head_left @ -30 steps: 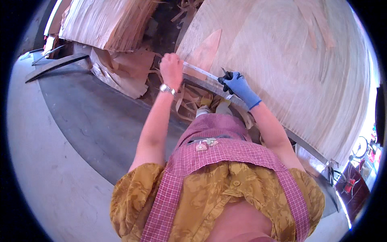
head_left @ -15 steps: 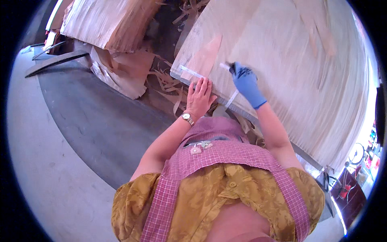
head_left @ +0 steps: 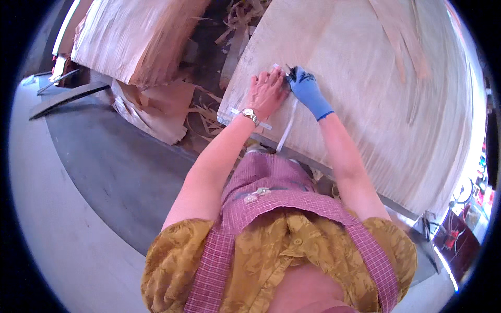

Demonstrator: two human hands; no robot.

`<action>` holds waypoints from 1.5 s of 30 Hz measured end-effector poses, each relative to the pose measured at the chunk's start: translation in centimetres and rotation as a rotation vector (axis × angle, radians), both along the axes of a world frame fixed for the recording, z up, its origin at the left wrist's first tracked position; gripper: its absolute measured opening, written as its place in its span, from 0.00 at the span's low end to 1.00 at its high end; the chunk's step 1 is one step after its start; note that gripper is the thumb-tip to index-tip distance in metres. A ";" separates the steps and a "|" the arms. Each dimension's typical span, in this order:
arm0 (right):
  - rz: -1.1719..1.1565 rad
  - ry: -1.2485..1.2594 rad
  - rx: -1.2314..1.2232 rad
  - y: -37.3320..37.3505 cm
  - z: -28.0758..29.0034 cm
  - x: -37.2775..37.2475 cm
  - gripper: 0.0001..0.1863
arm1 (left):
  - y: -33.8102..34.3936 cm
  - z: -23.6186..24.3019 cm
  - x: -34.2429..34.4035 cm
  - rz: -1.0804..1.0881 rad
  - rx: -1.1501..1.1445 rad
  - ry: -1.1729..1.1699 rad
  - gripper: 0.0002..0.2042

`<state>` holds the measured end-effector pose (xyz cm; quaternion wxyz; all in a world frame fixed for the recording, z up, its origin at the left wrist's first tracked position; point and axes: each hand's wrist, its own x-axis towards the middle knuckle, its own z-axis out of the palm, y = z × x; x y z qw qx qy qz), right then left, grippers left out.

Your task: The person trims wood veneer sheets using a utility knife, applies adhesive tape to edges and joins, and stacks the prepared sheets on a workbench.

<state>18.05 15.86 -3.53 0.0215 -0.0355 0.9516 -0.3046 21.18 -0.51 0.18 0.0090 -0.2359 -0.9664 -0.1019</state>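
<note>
A large stack of pale wood veneer sheets lies before me, its near left corner under my arms. My left hand, bare with a wristwatch, rests palm down on the top sheet with its fingers out. Beside its fingertips, my right hand in a blue glove with dark fingers is closed on a narrow white tape. The tape runs from that hand to the near edge and hangs over it. Another white tape piece lies along the corner, partly covered by my left wrist. What lies under the left palm is hidden.
At the far left stands another stack of reddish veneer, with torn sheets hanging below. Curled veneer scraps fill the gap between the stacks. A dark curved bar juts out at left above dark flooring.
My left hand has moved from the near edge farther onto the sheet. The right hand has shifted left and away from me with the tape, so both hands are now together.
</note>
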 end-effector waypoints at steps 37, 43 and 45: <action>-0.439 -0.259 -0.492 -20.2 8.0 23.2 0.14 | -10.5 6.8 -8.6 0.272 0.826 -1.583 0.10; -0.542 -0.128 -0.293 -19.8 8.6 19.0 0.24 | -4.8 14.0 -10.2 0.163 1.018 -1.627 0.10; -0.527 -0.040 -0.268 -19.1 9.1 17.9 0.22 | -4.1 14.7 -10.0 0.112 0.996 -1.610 0.12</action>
